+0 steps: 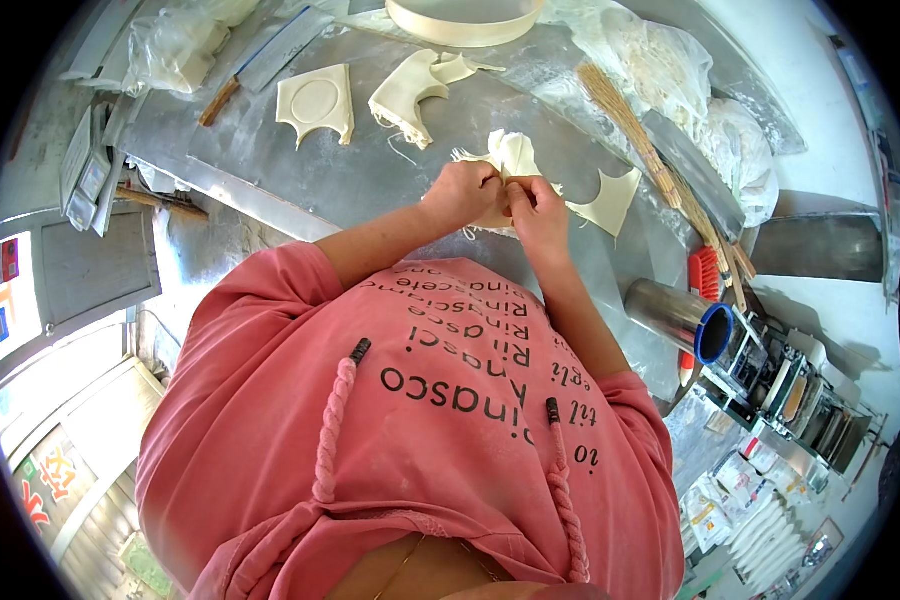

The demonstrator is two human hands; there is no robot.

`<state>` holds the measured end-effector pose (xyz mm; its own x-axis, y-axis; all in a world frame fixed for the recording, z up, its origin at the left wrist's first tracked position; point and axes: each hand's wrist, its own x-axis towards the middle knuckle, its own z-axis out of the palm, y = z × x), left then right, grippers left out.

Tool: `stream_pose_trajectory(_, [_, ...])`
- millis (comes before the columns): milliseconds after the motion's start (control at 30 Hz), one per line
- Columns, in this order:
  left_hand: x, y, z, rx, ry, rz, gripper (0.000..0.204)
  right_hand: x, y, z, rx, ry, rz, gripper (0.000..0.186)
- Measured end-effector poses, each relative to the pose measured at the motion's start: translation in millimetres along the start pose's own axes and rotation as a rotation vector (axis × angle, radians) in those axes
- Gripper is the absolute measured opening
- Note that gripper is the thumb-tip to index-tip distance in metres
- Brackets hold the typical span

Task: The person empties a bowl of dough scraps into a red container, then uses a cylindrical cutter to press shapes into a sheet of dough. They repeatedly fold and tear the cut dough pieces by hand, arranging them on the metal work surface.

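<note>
On the steel table (pixel 240 150), my left hand (pixel 465 192) and my right hand (pixel 538 208) meet, fingers pinched on a piece of pale dough (pixel 511 152). Part of the dough stands up in a fold beyond my fingertips; my knuckles hide the rest. Thin dough strands fringe it on both sides. Farther left lies a flat dough sheet (pixel 315 105) with curved cut-outs and a round outline pressed into it. A curved dough scrap (pixel 402 98) with a frayed edge is beside it. Right of my right hand rests another dough scrap (pixel 612 203) with a concave edge.
A wooden-handled blade (pixel 280 52) lies at the far left, and a round pale rim (pixel 465 28) stands at the back. To the right are a straw whisk broom (pixel 630 125), plastic bags (pixel 660 65), a red brush (pixel 705 272) and a metal cylinder (pixel 660 308).
</note>
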<state>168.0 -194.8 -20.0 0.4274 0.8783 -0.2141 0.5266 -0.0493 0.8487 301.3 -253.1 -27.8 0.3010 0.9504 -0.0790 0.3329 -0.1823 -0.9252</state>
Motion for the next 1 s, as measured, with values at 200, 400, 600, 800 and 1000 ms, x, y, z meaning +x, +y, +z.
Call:
stream_pose_trajectory(200, [-1.8,0.7,4.9,0.082,0.082,0.280,0.012,-1.2,4.0,4.5,0.242,-0.091,0.237,0.022])
stream_pose_trajectory(400, [1.6,7.6,-6.8,-0.511,-0.036,-0.112,0.016,9.9,-0.7,-19.1,0.742,-0.068,0.483,0.022])
stream_pose_trajectory(600, [3.7,-14.5,-15.8,-1.037,-0.247,-0.545,0.028,11.5,11.8,-29.2,0.645,-0.124,0.451,0.020])
stream_pose_trajectory(800, [16.9,-19.9,-0.9,-1.250,-0.470,-0.596,0.037,19.4,-2.9,-25.5,0.232,-0.289,0.142,0.018])
stream_pose_trajectory(1000, [14.3,-15.9,-2.3,-0.325,-0.124,-0.380,0.039,33.3,23.8,-42.6,-0.109,-0.186,0.368,0.023])
